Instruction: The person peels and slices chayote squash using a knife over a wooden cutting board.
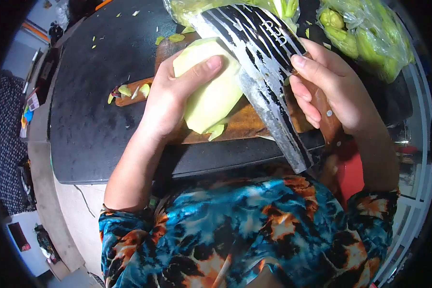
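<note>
My left hand (pixel 185 86) is closed around a large, peeled, pale green fruit (pixel 215 91), thumb across its near face; I cannot tell its exact kind. A strip of peel (pixel 217 131) hangs at its lower end. My right hand (pixel 326 81) grips the wooden handle of a broad cleaver (pixel 261 67) with a dark, scraped blade. The blade is tilted, its edge against or very close to the right side of the fruit. Beneath both lies a wooden cutting board (pixel 247 126), partly hidden by the fruit and blade.
A clear plastic bag of green produce (pixel 365 36) lies at the upper right, and another plastic bag (pixel 182 10) sits behind the blade. Peel scraps (pixel 176 37) are scattered on the black table (pixel 96 96). A wooden-handled tool (pixel 132 95) lies left of the board with peel on it.
</note>
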### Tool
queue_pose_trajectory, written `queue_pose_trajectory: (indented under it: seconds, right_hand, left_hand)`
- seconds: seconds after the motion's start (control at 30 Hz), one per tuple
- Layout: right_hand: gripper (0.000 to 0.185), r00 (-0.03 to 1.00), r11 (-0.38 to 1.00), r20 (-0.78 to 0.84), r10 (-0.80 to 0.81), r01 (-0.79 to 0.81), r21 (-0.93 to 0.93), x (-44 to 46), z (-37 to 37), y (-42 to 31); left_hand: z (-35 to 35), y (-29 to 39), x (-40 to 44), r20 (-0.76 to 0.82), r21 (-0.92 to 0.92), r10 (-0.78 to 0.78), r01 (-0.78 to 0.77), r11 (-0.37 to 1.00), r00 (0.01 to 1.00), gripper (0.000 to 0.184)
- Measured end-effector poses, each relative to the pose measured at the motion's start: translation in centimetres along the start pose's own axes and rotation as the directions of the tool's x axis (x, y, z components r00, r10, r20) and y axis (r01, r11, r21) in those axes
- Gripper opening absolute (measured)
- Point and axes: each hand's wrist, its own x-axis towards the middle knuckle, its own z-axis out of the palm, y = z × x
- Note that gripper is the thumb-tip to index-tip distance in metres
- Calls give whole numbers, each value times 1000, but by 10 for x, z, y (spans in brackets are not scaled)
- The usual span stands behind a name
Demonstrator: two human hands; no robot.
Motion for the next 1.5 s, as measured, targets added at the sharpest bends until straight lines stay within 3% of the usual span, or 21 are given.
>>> queue_pose_trajectory:
  seconds: [0.33, 0.4, 0.6, 0.8, 0.93, 1.17, 1.3, 1.4, 1.5]
  right_hand:
    - [25, 1000, 999, -19, 17, -16, 51, -1, 10, 11]
    - [20, 999, 989, 14, 43, -45, 140, -1, 9, 10]
    - [20, 1000, 963, -2, 8, -7, 269, 1, 23, 18]
    - [19, 999, 957, -24, -41, 46, 288, 7, 37, 20]
    - [26, 994, 979, -59, -87, 96, 179, 8, 33, 17]
    - [39, 983, 982, 26, -180, 181, -62, -2, 8, 2]
    - [41, 990, 971, 68, -120, 131, -199, -9, -8, -5]
    - [42, 993, 993, 9, -120, 120, 18, -7, 6, 4]
    - [24, 956, 949, -154, -251, 274, 158, -2, 23, 11]
  left_hand:
    - [4, -9, 1, -44, -59, 24, -27, 998, 999, 37]
    - [5, -11, 1, -67, -35, 17, -20, 999, 998, 36]
    - [19, -14, 1, -197, -180, 98, -135, 974, 975, 32]
    - [13, -17, 2, -171, -187, 171, -202, 961, 970, 31]
    - [1, -15, 7, -65, -126, 180, -187, 974, 982, 34]
    - [-8, 6, 0, 133, -36, 143, -140, 990, 981, 42]
    - [-8, 6, -2, 218, 124, 129, -159, 979, 967, 40]
    - [2, -1, 1, 116, -79, 147, -139, 987, 982, 39]
    - [6, 0, 3, -20, -88, 211, -212, 973, 977, 38]
